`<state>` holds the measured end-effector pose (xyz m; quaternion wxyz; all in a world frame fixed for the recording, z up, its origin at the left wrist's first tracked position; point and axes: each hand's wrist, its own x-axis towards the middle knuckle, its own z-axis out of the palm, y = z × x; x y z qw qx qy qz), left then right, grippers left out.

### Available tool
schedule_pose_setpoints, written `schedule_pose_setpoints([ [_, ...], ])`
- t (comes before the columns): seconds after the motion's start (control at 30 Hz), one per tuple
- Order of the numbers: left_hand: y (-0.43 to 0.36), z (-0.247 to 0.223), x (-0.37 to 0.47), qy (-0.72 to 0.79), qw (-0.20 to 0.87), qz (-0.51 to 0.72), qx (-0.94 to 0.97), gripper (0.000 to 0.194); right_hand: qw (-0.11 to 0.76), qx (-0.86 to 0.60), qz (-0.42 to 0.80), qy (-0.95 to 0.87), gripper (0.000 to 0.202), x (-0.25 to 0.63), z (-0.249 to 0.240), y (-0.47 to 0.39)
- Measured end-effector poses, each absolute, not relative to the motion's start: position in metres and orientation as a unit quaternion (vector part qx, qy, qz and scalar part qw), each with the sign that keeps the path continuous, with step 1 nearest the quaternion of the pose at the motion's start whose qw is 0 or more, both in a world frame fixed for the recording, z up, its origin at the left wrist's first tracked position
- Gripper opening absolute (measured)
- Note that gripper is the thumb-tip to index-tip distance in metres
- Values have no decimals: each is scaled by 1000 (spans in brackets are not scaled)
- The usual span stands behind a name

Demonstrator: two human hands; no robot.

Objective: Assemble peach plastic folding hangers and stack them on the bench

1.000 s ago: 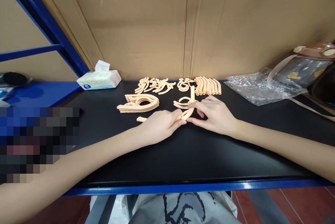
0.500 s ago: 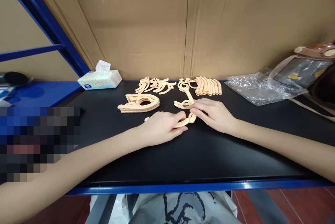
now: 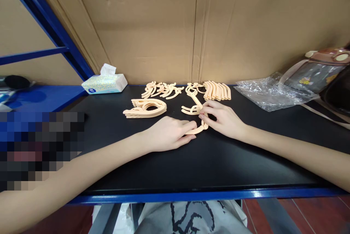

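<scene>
My left hand (image 3: 175, 131) is closed on a curved cream plastic piece (image 3: 196, 131), which looks like the arm of a folding clothes hanger. My right hand (image 3: 222, 119) pinches the part where this piece bends upward, just above its joint; the fingertips hide the details. Close behind my right fingers lie more cream pieces (image 3: 188, 110), and a straight bar (image 3: 196, 100) runs back from there. Behind my left hand sits a stack of folded hangers (image 3: 146, 109), apart from the fingers.
Along the back lie several loose hook-like pieces (image 3: 161, 89) and a row of curved arms (image 3: 218, 91). A tissue pack (image 3: 104, 82) stands back left. Clear plastic wrap (image 3: 269, 93) and a strapped bottle (image 3: 314, 73) are on the right. A cardboard wall (image 3: 147, 29) closes the back.
The held piece has shifted slightly to the right and its bent end is more upright. My right fingers have moved a little on it; my left hand stays nearly in place.
</scene>
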<state>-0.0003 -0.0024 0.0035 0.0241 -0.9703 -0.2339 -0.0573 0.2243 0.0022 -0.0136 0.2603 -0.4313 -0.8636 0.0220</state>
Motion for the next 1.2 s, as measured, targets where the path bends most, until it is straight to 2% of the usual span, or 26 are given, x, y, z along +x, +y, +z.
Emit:
schedule_pose_setpoints([
  [0.17,0,1,-1,-191,80,-87,-975,23,243,-417,25,-876,18,225,-15,4],
  [0.37,1,1,-2,-184,83,-106,-974,27,240,-405,11,-882,21,225,-15,5],
  [0.83,2,3,-1,-183,100,-123,-970,25,225,-361,-26,-905,30,226,-14,7],
  [1.2,2,5,1,-194,33,-153,-968,25,219,-357,5,-908,29,228,-13,8],
])
